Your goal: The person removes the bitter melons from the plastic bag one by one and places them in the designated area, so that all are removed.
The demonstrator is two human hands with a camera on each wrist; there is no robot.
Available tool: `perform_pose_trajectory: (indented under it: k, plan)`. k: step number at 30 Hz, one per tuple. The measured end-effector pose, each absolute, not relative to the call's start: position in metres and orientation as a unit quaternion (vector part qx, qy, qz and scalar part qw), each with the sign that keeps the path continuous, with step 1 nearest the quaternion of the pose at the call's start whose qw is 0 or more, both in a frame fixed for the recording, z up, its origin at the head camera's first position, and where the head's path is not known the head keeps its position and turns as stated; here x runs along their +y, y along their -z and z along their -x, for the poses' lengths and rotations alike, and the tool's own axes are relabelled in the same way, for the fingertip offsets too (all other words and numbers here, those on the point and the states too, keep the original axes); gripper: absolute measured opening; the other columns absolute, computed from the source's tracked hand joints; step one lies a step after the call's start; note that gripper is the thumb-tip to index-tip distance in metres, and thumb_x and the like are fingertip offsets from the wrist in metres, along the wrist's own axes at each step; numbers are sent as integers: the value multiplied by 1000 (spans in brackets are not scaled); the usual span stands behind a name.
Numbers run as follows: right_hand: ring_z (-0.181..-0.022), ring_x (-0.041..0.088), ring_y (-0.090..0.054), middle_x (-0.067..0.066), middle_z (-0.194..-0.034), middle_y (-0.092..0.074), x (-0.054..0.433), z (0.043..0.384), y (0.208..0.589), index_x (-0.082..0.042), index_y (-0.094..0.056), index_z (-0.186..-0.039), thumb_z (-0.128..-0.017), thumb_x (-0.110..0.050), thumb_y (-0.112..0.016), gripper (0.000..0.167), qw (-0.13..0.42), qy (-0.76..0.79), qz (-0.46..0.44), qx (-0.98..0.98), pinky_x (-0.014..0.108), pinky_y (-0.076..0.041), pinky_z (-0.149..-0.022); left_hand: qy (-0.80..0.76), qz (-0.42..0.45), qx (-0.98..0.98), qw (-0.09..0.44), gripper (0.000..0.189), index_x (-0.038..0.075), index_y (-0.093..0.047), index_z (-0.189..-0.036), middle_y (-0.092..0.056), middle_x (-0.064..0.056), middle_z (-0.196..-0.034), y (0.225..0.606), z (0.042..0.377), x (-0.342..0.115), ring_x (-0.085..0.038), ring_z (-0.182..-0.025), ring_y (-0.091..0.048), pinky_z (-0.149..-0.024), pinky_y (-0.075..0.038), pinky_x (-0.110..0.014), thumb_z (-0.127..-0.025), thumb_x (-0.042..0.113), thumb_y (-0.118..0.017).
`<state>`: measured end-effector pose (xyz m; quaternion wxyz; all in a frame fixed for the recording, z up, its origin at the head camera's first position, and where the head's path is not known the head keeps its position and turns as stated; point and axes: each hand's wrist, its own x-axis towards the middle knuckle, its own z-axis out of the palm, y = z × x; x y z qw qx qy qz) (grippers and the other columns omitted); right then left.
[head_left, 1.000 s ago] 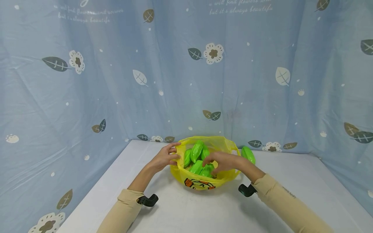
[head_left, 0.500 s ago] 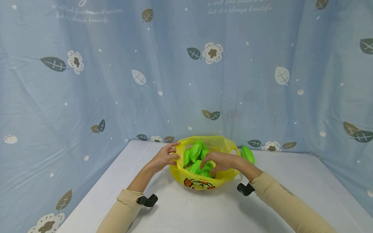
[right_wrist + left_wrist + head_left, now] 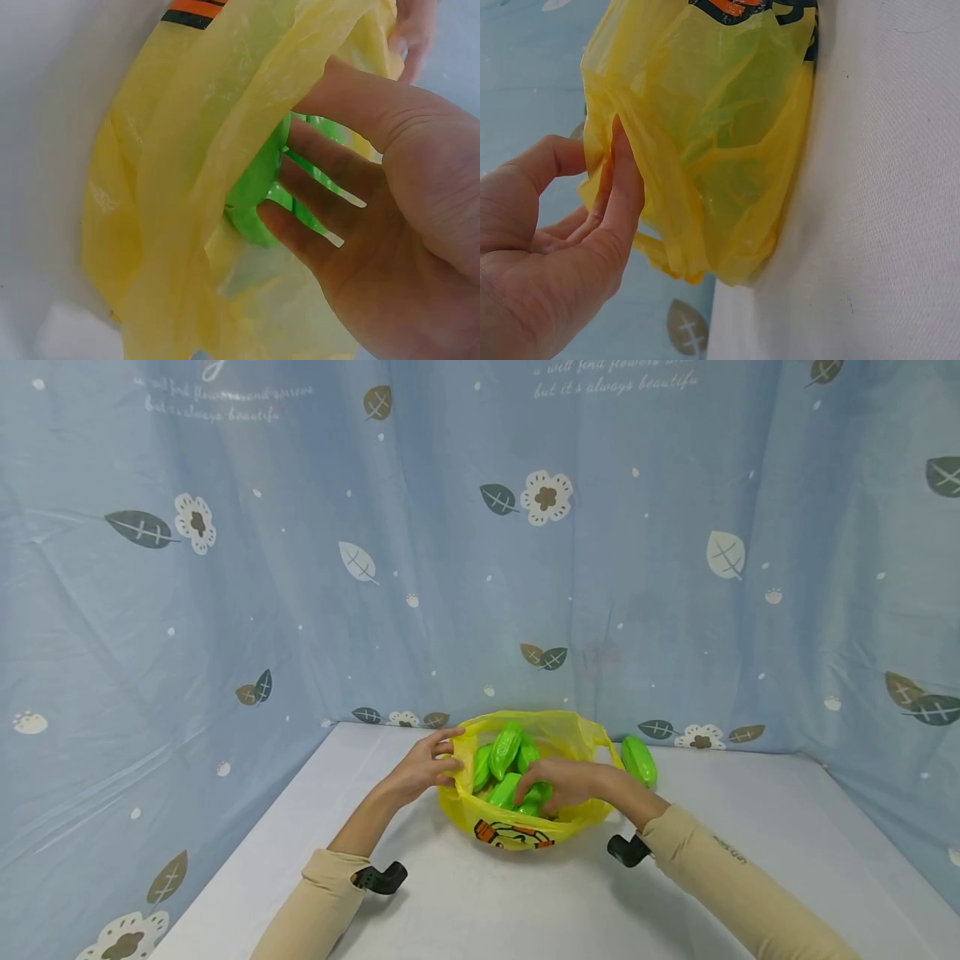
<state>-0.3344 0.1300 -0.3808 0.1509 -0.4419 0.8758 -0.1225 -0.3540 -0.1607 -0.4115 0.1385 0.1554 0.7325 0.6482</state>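
A yellow plastic bag (image 3: 467,814) with a printed cartoon sits on the white table, its mouth held wide. My left hand (image 3: 416,768) pinches the bag's left rim; in the left wrist view, the film (image 3: 660,142) folds between thumb and fingers. Several glossy green ridged fruits, like star fruits (image 3: 506,750), lie inside. My right hand (image 3: 566,783) reaches into the bag over the front rim. Its fingers and thumb curve around a front star fruit (image 3: 537,795). In the right wrist view, my fingertips meet the green fruit (image 3: 259,176), and the bag film hides the thumb tip.
One more green star fruit (image 3: 638,761) lies on the table (image 3: 495,902) just right of the bag. A blue curtain (image 3: 450,568) with leaves and flowers hangs behind and along the sides. Black camera mounts (image 3: 381,877) stick out from both wrists.
My right hand has shifted slightly left and lower, its fingers closing in around the front fruit. My left hand and the bag have stayed in place.
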Motion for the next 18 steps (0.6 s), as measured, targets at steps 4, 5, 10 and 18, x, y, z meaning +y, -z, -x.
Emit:
perform_pose_trajectory:
  k: [4,5,10,18]
  plan:
    - [-120,14,-53,-12,-121,-64,131,334,380,-25,-71,-116,-83,-8,-74,37,154,116,435,880,39,-47,-105,-648,-154,733,139,68,16,-36,-151,-54,-18,-133,412,354,-160,-20,-104,-64,-83,-61,-40,-90,3,-64]
    - [-121,14,-53,-12,-121,-65,131,334,380,-25,-71,-116,-83,-8,-74,37,154,115,434,880,39,-46,-106,-647,-154,734,138,68,17,-36,-151,-54,-18,-132,412,354,-160,-20,-104,-64,-83,-61,-40,-90,3,-64]
    - [-123,15,-52,-12,-123,-64,132,333,382,-25,-71,-118,-83,-8,-75,39,156,105,431,882,39,-45,-108,-645,-154,736,139,69,17,-35,-151,-55,-18,-133,413,355,-160,-20,-104,-64,-83,-61,-39,-90,3,-64]
    - [-126,13,-51,-14,-127,-62,135,334,385,-28,-68,-122,-82,-8,-76,45,168,106,419,886,36,-45,-109,-644,-151,737,137,68,17,-37,-150,-55,-18,-134,413,356,-160,-20,-104,-64,-83,-61,-39,-89,2,-63]
